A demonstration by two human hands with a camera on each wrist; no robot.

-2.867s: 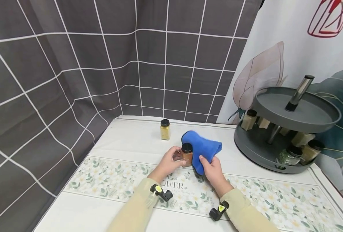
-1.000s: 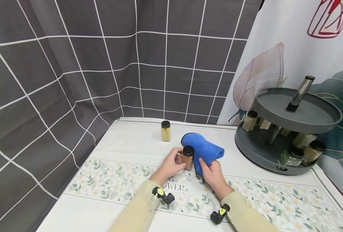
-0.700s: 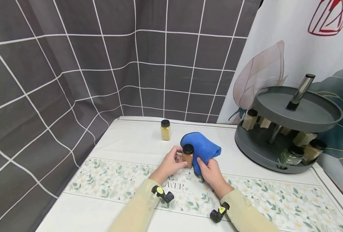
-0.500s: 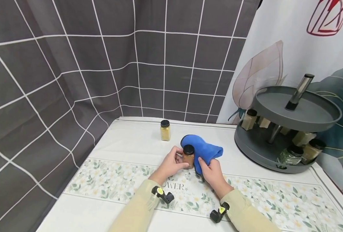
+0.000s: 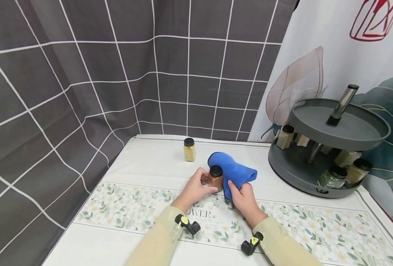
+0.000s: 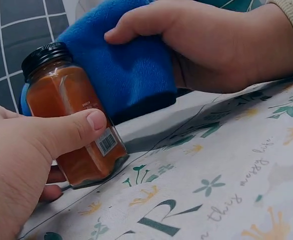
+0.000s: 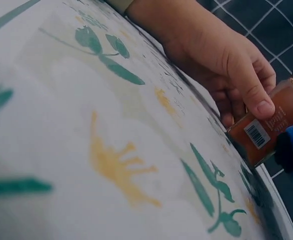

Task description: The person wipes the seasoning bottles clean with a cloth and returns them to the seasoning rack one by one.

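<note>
A glass spice jar (image 5: pixel 216 181) of orange-brown powder, with a black lid, stands in the middle of the table. My left hand (image 5: pixel 196 187) grips it from the left, its thumb lying across the label side, as the left wrist view shows. A blue cloth (image 5: pixel 233 170) is pinched by my right hand (image 5: pixel 244 197), thumb on top. In the left wrist view the cloth (image 6: pixel 121 65) lies against the jar's right and far side. The fingers of my right hand are hidden behind the cloth.
A jar of yellow powder (image 5: pixel 189 150) stands behind, to the left. On the right is a grey two-tier turntable rack (image 5: pixel 296 177) with several spice jars on its lower tier. A floral-band tablecloth (image 5: pixel 126 205) covers the table; a grey grid curtain (image 5: pixel 169 88) hangs behind.
The cloth shifts slightly up and down along the jar's side, its right end rising and dipping a little. The jar tilts and turns a little in my left hand; both hands stay nearly in place.
</note>
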